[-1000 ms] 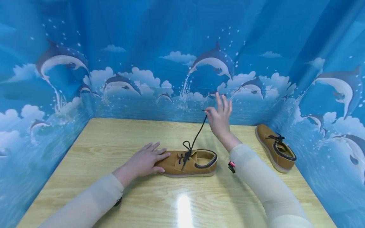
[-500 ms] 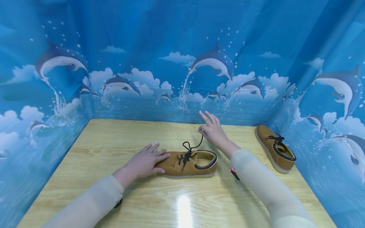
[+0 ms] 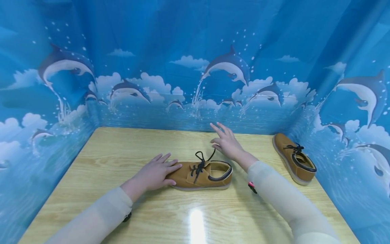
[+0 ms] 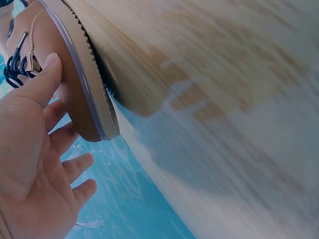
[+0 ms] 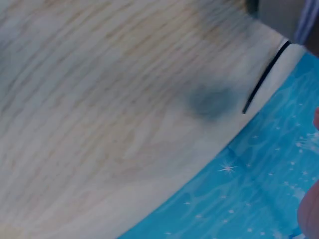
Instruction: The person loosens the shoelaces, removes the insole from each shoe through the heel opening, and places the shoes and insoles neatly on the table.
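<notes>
A tan leather shoe (image 3: pixel 182 174) lies on the wooden table, toe to the left, with a dark laces knot and one loop (image 3: pixel 199 155) standing up. My left hand (image 3: pixel 152 173) holds the toe, thumb on the near side and fingers spread over the top; the left wrist view shows the thumb (image 4: pixel 47 79) against the shoe (image 4: pixel 79 99). Above the heel's far side, my right hand (image 3: pixel 228 146) has its fingers extended, just past the shoelace's free end (image 3: pixel 212 154). In the right wrist view that shoelace (image 5: pixel 264 79) lies loose, apart from the fingers.
A second tan shoe (image 3: pixel 294 159), its laces tied in a bow, stands at the table's right edge. Blue dolphin-print curtain (image 3: pixel 158 51) rises behind and at both sides of the table (image 3: pixel 146 217).
My right hand has come down and toward me, bringing the pulled-up shoelace lower, and has let go of it. The left hand stays on the toe.
</notes>
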`<state>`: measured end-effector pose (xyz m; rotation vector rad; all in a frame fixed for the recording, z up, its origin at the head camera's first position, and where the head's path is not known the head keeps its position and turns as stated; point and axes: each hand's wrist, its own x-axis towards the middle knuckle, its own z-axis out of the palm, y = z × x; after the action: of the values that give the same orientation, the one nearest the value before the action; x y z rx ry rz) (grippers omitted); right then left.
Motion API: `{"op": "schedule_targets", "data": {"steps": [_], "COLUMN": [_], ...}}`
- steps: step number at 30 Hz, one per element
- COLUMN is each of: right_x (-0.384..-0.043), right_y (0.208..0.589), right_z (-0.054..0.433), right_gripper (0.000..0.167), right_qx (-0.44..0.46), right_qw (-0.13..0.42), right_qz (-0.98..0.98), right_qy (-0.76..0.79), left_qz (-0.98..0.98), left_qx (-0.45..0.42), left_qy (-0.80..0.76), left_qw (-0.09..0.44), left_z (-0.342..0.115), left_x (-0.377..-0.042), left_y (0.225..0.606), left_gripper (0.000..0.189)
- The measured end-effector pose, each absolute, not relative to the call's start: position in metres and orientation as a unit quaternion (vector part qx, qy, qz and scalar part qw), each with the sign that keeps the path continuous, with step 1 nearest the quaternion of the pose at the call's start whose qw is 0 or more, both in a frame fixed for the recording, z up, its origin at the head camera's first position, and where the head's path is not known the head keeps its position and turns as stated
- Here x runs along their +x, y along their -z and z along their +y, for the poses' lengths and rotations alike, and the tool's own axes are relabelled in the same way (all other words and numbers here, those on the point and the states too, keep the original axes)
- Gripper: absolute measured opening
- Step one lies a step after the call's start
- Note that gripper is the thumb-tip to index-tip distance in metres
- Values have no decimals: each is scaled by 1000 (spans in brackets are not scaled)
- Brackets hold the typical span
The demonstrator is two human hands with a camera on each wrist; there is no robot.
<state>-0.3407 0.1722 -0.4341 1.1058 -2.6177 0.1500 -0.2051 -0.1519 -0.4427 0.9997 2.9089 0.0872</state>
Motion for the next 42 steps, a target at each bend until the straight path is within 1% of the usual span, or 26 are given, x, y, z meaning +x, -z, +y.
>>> {"op": "schedule_targets", "data": {"steps": [9,14,20,29,36,42], "right_x": [-320,-304,-283,-259,-251,-247], "right_y": [408,392,386,398,407,410], "right_z": [166,163,155,140,134,134], "right_gripper": [17,20,22,21,26,23], "right_qx": [432,467,520,585,600,604], "right_qw": [188,217,240,225,206,199], "right_qz": [-880,-853,-816,-778,-773,-771], "right_qy": [-63,-79,-75,-47,-29,-2], "left_qz": [946,945,947,949,950,950], "left_qx": [322,323,319,310,307,307], "left_qy": [-25,-26,-20,-21,-22,-22], "left_qw": [36,39,40,49,51,52], "left_z": [-151,-151,-150,-149,-148,-147], "left_x": [-205,-204,-206,-206,-205,-205], "left_y": [440,439,440,442,441,441], "left_gripper": [71,70,71,71,70,70]}}
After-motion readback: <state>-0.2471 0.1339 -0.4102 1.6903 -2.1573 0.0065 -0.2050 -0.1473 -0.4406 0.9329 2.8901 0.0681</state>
